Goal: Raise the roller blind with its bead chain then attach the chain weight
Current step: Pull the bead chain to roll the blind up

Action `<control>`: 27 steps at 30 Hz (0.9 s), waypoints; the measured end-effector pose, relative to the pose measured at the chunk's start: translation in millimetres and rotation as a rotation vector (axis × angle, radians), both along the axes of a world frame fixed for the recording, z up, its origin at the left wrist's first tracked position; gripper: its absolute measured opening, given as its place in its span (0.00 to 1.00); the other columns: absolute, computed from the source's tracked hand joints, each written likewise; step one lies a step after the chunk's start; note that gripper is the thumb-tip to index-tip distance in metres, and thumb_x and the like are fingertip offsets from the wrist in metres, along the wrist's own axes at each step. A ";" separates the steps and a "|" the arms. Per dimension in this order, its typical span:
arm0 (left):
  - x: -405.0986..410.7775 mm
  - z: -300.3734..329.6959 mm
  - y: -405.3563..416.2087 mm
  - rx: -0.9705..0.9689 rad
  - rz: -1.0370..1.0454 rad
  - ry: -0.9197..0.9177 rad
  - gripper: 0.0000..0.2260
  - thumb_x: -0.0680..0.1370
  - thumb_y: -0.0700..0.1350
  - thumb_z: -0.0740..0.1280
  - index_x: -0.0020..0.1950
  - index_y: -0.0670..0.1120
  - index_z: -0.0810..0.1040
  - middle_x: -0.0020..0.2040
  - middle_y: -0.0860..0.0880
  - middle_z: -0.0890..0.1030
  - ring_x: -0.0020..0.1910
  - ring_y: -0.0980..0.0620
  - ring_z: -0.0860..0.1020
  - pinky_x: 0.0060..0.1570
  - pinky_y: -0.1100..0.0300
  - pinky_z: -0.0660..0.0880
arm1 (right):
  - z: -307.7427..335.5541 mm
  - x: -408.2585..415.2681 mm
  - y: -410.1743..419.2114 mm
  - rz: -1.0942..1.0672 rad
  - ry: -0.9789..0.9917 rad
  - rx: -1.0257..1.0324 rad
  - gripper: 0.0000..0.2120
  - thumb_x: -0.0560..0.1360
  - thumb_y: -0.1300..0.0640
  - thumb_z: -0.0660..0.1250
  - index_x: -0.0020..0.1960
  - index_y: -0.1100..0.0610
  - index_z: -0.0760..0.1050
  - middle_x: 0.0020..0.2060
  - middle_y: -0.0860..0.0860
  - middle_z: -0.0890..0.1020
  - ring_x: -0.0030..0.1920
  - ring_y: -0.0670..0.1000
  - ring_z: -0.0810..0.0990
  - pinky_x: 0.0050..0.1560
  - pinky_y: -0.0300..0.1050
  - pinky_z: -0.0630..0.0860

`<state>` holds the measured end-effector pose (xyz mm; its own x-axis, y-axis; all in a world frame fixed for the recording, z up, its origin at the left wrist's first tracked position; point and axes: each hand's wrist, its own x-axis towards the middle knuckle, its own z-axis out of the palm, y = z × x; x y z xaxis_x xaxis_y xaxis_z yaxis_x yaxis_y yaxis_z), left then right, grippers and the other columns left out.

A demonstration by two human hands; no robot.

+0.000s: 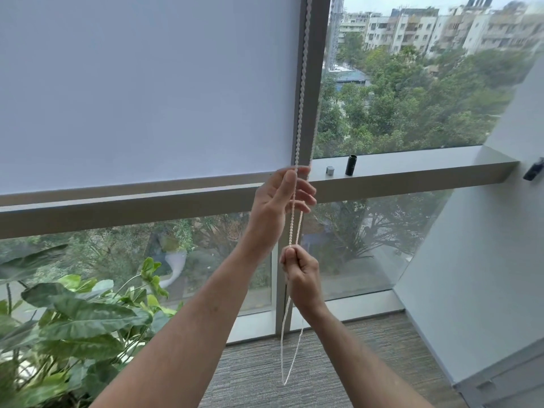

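A white roller blind covers the left window pane down to the horizontal frame bar. Its white bead chain hangs along the vertical mullion and loops low above the carpet. My left hand is raised at the frame bar, palm toward me, fingers loosely spread, and the chain runs across it. Lower down, my right hand pinches one strand of the chain between thumb and fingers. A black cylinder and a small silver piece stand on the ledge right of the mullion.
A large leafy plant fills the lower left. A white wall with a small dark fitting closes the right side. Grey carpet lies below the window.
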<state>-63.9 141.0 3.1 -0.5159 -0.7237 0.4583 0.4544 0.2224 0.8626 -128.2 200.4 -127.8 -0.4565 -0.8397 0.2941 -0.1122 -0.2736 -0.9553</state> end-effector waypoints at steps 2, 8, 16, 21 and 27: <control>-7.6 5.8 3.0 0.008 0.026 0.023 0.13 0.83 0.49 0.56 0.54 0.45 0.79 0.34 0.51 0.75 0.30 0.53 0.72 0.30 0.61 0.69 | -6.2 -1.2 3.7 0.013 -0.020 0.023 0.17 0.81 0.55 0.58 0.34 0.48 0.71 0.26 0.42 0.68 0.28 0.44 0.63 0.30 0.39 0.61; -17.8 -2.3 6.0 -0.004 0.204 0.041 0.13 0.83 0.47 0.58 0.41 0.47 0.77 0.26 0.58 0.66 0.24 0.58 0.62 0.24 0.64 0.60 | -2.8 -6.8 6.5 0.105 -0.081 0.055 0.16 0.82 0.58 0.58 0.36 0.55 0.72 0.26 0.46 0.68 0.27 0.45 0.63 0.28 0.40 0.61; -8.4 -28.7 6.9 -0.003 0.249 -0.020 0.13 0.82 0.47 0.59 0.39 0.51 0.78 0.26 0.55 0.66 0.25 0.55 0.62 0.24 0.60 0.59 | 33.3 -41.7 -3.1 0.355 0.080 0.269 0.18 0.73 0.61 0.63 0.61 0.63 0.80 0.58 0.55 0.84 0.61 0.49 0.80 0.64 0.46 0.74; -2.2 -55.6 6.9 0.024 0.256 -0.073 0.13 0.81 0.42 0.59 0.38 0.50 0.76 0.26 0.56 0.68 0.26 0.57 0.63 0.27 0.64 0.61 | 88.2 -54.8 -18.0 0.294 0.062 0.147 0.25 0.67 0.55 0.64 0.63 0.53 0.80 0.60 0.50 0.83 0.59 0.45 0.81 0.61 0.47 0.75; 1.7 -66.5 8.1 0.053 0.278 -0.132 0.14 0.81 0.49 0.60 0.38 0.53 0.78 0.26 0.49 0.64 0.25 0.55 0.62 0.25 0.55 0.57 | 170.1 -46.6 -34.4 0.294 -0.010 -0.082 0.24 0.74 0.57 0.61 0.69 0.58 0.74 0.61 0.56 0.82 0.60 0.52 0.81 0.61 0.49 0.76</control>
